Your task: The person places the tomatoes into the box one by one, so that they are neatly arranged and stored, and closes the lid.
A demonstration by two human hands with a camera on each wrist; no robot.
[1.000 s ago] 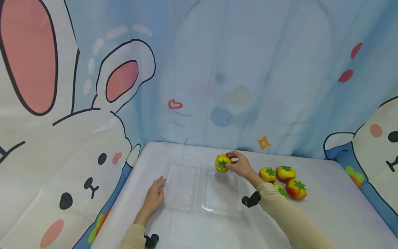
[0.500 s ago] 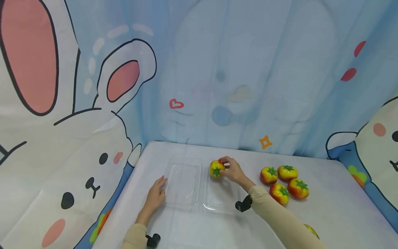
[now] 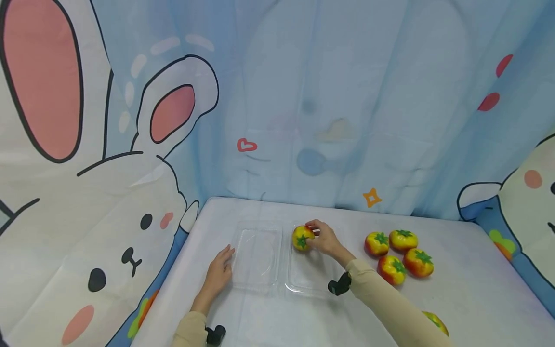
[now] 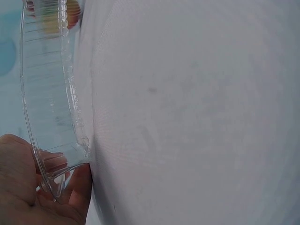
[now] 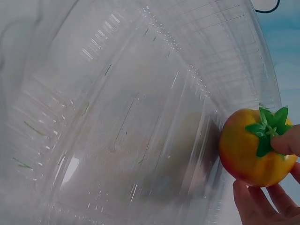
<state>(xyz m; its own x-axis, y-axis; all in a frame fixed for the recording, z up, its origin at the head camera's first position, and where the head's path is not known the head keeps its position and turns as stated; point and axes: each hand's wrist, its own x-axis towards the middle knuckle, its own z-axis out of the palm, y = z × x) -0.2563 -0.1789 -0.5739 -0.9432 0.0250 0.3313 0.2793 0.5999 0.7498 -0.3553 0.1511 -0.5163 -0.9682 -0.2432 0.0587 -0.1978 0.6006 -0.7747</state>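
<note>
In the head view my right hand (image 3: 324, 238) holds a yellow-red tomato (image 3: 302, 238) with a green leafy top, over the far left part of the clear plastic clamshell box's right half (image 3: 310, 279). The right wrist view shows the thumb on the leaves of this tomato (image 5: 251, 150) and the other fingers beneath it, at the box wall. My left hand (image 3: 218, 272) is at the left edge of the box's other half (image 3: 256, 258). In the left wrist view that hand (image 4: 42, 187) grips a corner of the clear box (image 4: 49, 103), fingers showing through the plastic.
Several more tomatoes (image 3: 391, 271) sit grouped on the white-covered table (image 3: 472, 270) right of the box. Another tomato (image 3: 435, 322) lies nearer the front, partly behind the right sleeve. A printed curtain (image 3: 277, 96) hangs along the table's back edge.
My right hand has carried the tomato left and slightly down to the box's far left part, then almost stopped. My left hand stays at the box edge.
</note>
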